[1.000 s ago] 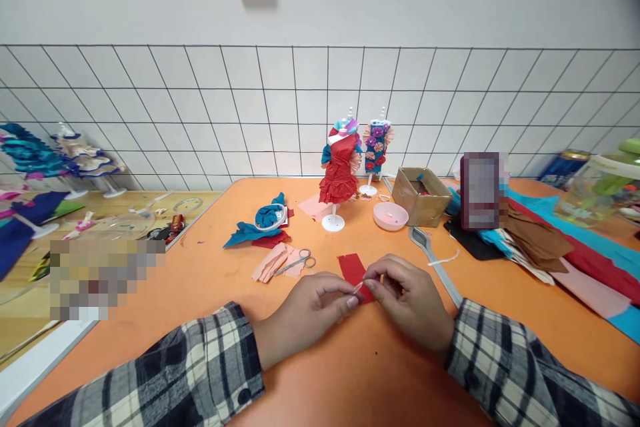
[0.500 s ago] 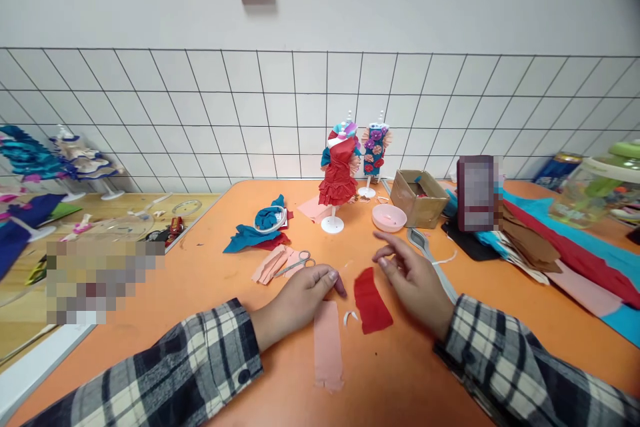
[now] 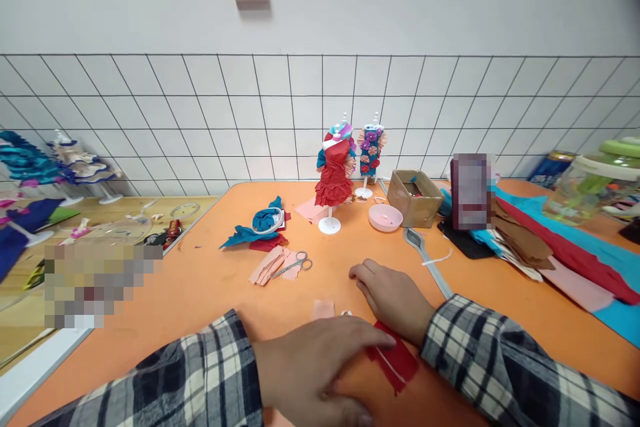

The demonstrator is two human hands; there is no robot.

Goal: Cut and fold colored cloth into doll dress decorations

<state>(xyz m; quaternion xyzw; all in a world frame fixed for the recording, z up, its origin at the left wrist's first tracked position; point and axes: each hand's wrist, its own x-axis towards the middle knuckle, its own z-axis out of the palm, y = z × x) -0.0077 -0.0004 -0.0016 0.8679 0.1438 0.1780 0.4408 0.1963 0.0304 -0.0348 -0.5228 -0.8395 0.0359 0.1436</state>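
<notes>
My left hand (image 3: pixel 325 360) is open, its thumb and index finger spread apart, above a pale pink crepe paper strip (image 3: pixel 323 309) that it mostly covers. The index fingertip rests on a small red crepe paper piece (image 3: pixel 397 360), which is creased or folded along a line. Beside it my right hand (image 3: pixel 393 293) is palm down with the fingers loosely bent and no object visible in it; its wrist lies just beyond the red piece. A tiny white scrap (image 3: pixel 346 313) lies between the hands, partly hidden.
Scissors (image 3: pixel 293 264) lie on pink paper pieces (image 3: pixel 273 263) at the left. A blue paper roll (image 3: pixel 266 219), a small dress form in red (image 3: pixel 334 173), a pink bowl (image 3: pixel 385 217) and a cardboard box (image 3: pixel 415 199) stand behind. Layered coloured paper (image 3: pixel 575 260) lies at the right.
My left hand has come nearer and spread over the pink strip. The right hand has lowered to the left. The red piece has shifted nearer and turned, and it now shows a crease.
</notes>
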